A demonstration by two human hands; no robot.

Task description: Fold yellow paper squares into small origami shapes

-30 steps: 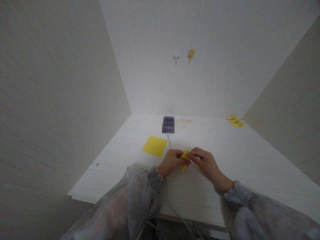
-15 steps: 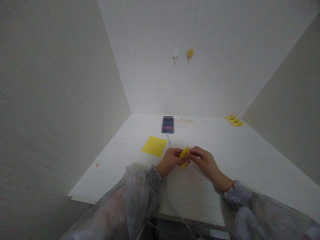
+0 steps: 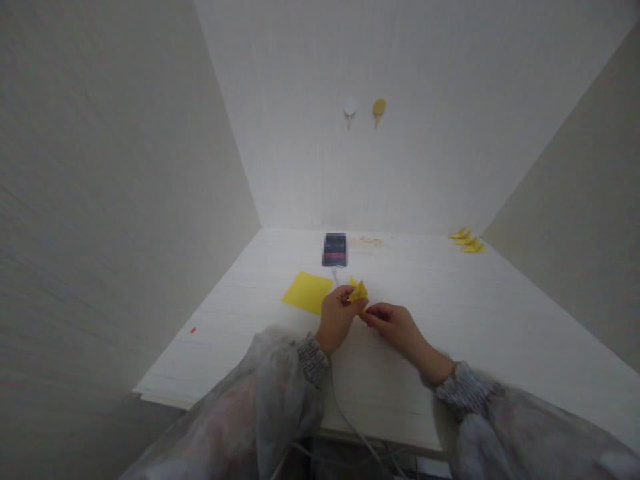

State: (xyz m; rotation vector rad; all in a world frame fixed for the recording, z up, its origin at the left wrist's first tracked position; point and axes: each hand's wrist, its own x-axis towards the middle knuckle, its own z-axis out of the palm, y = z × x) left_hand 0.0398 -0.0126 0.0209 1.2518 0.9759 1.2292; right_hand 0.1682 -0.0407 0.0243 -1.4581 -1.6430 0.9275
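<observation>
A small folded yellow paper piece (image 3: 359,291) is pinched between both hands just above the white table (image 3: 480,320). My left hand (image 3: 336,319) grips its left side with closed fingers. My right hand (image 3: 393,323) pinches its lower right corner. A flat yellow paper square (image 3: 307,292) lies on the table just left of my left hand. Both forearms wear sheer grey sleeves with gathered cuffs.
A phone (image 3: 335,249) lies flat beyond the hands, with a white cable (image 3: 345,413) running back off the table's front edge. Several folded yellow pieces (image 3: 466,241) sit in the far right corner. Two hooks, white (image 3: 351,109) and yellow (image 3: 379,109), hang on the back wall. Walls close in on both sides.
Both hands have shifted slightly left and away from me with the folded piece, which is now raised and turned more upright above the fingers.
</observation>
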